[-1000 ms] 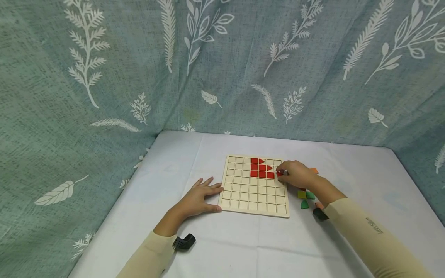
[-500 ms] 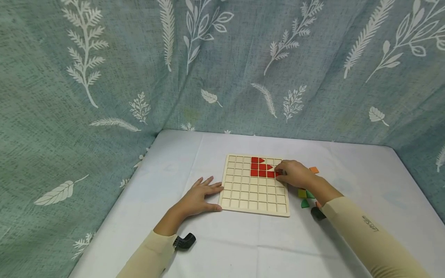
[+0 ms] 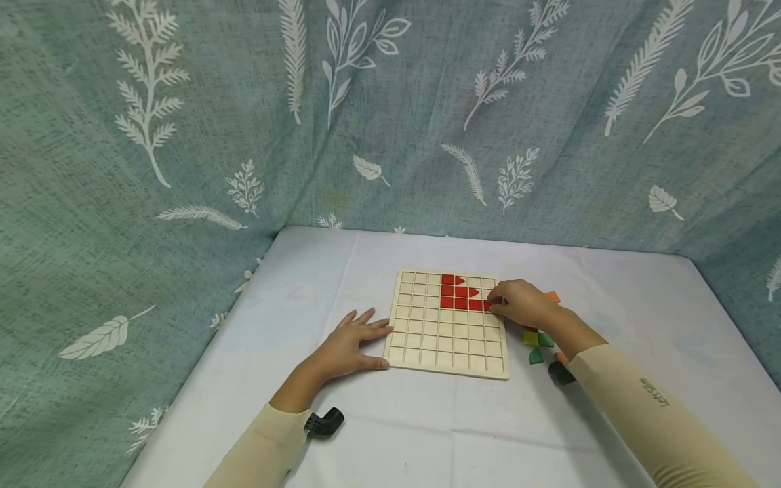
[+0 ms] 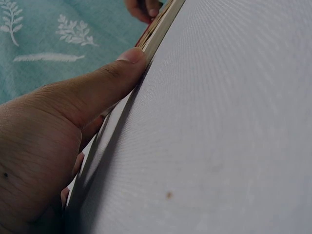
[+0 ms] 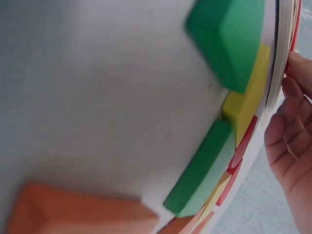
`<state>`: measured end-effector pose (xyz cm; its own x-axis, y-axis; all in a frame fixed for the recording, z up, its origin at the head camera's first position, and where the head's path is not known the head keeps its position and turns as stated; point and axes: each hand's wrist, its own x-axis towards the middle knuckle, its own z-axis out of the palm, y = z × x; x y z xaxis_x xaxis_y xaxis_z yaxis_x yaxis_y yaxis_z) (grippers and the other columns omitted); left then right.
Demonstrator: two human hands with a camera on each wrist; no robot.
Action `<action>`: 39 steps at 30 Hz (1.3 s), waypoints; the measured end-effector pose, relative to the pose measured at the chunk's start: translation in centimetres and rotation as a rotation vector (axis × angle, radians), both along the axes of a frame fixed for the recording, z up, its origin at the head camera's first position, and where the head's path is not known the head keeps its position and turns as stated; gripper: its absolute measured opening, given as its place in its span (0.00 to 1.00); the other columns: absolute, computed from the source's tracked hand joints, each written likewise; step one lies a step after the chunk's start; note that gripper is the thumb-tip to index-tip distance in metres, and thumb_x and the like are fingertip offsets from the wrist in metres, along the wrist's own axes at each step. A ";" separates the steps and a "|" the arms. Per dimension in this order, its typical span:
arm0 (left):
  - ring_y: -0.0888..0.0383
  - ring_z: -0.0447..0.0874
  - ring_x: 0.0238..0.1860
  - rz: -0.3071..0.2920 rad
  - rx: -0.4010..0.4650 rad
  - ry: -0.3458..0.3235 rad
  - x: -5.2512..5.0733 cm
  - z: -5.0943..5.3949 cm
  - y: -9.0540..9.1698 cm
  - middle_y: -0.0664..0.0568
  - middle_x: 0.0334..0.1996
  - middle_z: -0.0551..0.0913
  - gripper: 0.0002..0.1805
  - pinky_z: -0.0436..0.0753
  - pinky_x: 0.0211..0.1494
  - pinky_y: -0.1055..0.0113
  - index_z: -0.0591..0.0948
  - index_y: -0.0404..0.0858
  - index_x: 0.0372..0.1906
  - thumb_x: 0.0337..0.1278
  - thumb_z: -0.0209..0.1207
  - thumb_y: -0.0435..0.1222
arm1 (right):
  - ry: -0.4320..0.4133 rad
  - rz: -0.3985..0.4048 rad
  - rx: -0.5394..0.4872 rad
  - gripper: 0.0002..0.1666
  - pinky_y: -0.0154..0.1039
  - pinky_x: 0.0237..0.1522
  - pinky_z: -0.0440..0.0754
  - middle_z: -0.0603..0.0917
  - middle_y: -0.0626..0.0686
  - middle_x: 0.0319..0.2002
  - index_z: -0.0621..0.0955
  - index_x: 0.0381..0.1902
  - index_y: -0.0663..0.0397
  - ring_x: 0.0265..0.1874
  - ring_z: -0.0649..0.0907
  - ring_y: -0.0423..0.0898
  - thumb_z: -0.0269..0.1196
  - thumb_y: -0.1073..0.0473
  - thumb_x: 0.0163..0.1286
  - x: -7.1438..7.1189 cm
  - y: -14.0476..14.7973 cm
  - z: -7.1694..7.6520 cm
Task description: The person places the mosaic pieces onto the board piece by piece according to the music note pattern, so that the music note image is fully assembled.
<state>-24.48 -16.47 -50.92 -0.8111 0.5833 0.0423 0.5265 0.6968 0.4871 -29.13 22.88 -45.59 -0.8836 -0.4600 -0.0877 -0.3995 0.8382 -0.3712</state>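
A pale wooden grid board (image 3: 439, 342) lies on the white table. Several red tiles (image 3: 447, 290) fill cells in its upper rows, the right ends of two rows being pointed. My right hand (image 3: 521, 303) is at the board's right edge, thumb and finger at a red tile (image 3: 486, 306) in the third row; its right part is hidden by the fingertips. In the right wrist view, curled fingers (image 5: 287, 126) show beside the board's edge. My left hand (image 3: 348, 347) lies with spread fingers, touching the board's left edge. In the left wrist view its thumb (image 4: 109, 87) rests against that edge.
Right of the board lie loose pieces: a yellow block (image 3: 531, 338), a green quarter-round piece (image 3: 536, 356), an orange piece (image 3: 552, 297) and red ones (image 5: 246, 139) partly under the right arm. A patterned cloth (image 3: 390, 135) hangs behind the table.
The red tile in my right hand has gone from tilted to lying flat beside the row's other tiles. The right fingertips have shifted slightly right. My left hand stays put.
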 end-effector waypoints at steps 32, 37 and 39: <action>0.58 0.45 0.75 -0.011 -0.008 0.018 0.1 -0.3 -0.2 0.68 0.68 0.66 0.48 0.36 0.76 0.56 0.75 0.50 0.67 0.39 0.61 0.71 | 0.026 0.015 0.029 0.10 0.46 0.44 0.80 0.81 0.48 0.38 0.85 0.47 0.54 0.38 0.80 0.46 0.62 0.59 0.71 -2.5 -2.1 0.1; 0.58 0.46 0.75 -0.013 -0.008 0.027 0.0 -0.3 -0.2 0.68 0.68 0.66 0.48 0.36 0.76 0.57 0.75 0.49 0.67 0.40 0.62 0.70 | 0.022 0.018 0.022 0.12 0.47 0.47 0.81 0.82 0.49 0.40 0.85 0.48 0.56 0.42 0.81 0.48 0.61 0.60 0.71 -2.4 -2.5 0.2; 0.58 0.46 0.75 -0.009 -0.006 0.018 0.0 -0.3 -0.2 0.68 0.68 0.66 0.48 0.35 0.76 0.57 0.75 0.49 0.67 0.39 0.62 0.70 | 0.013 0.016 0.025 0.12 0.47 0.48 0.80 0.82 0.50 0.41 0.84 0.49 0.56 0.43 0.81 0.48 0.60 0.60 0.72 -2.3 -2.7 0.2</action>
